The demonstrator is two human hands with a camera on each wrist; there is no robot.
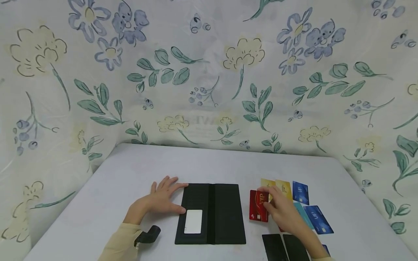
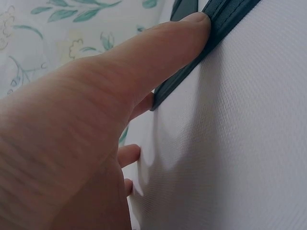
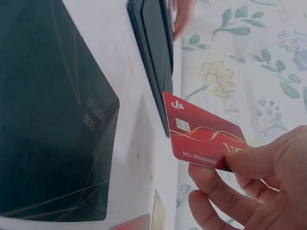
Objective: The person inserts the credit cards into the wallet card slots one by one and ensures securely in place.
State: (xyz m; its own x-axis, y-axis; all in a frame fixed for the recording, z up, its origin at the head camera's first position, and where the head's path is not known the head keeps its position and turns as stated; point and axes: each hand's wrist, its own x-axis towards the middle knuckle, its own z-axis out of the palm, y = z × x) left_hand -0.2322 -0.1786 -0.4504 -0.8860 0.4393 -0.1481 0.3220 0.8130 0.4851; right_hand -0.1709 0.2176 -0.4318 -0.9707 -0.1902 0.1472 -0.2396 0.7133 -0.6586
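An open black card wallet (image 1: 228, 217) lies flat on the white table, with a white rectangle (image 1: 193, 222) showing in the window of its left half. My left hand (image 1: 160, 201) is spread at the wallet's left side, thumb and forefinger touching its edge. In the left wrist view, the thumb (image 2: 168, 40) rests on the wallet's border. To the right of the wallet, my right hand (image 1: 284, 210) pinches a red VIP card (image 3: 201, 139) at one end between thumb and fingers. The card is raised and tilted, its chip and number showing.
Behind and beside the right hand lie yellow cards (image 1: 285, 188), blue cards (image 1: 318, 219) and a teal card (image 1: 303, 214). Two black rectangular pieces (image 1: 275, 246) sit near the front. A floral sheet (image 1: 209, 90) hangs behind the table.
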